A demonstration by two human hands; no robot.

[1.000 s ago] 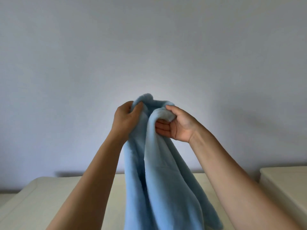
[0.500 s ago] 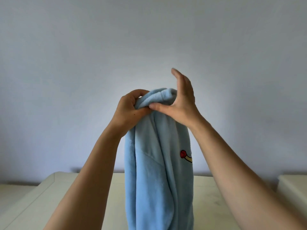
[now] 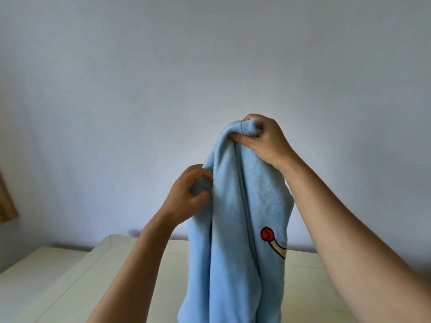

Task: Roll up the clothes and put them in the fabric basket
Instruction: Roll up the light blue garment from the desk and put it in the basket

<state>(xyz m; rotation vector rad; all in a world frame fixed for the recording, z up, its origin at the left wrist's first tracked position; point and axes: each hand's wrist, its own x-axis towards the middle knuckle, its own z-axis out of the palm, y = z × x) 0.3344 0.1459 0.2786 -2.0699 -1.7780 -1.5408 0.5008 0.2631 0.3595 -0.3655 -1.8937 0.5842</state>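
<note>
A light blue fleece garment (image 3: 235, 217) hangs in the air in front of me, with a small red and cream embroidered figure on its right side. My right hand (image 3: 264, 141) is clenched on the bunched top of the garment and holds it up. Lower and to the left, my left hand (image 3: 189, 194) pinches the garment's left edge between thumb and fingers. The garment's bottom runs out of the frame. No fabric basket is in view.
A cream table (image 3: 98, 271) lies below the garment, its left edge and rounded far corner visible. A plain grey wall (image 3: 210, 66) fills the background. A brown object (image 3: 7, 201) shows at the far left edge.
My right hand has closed on the garment's top and lifted it to the right. My left hand has left the top and slid down to the left edge.
</note>
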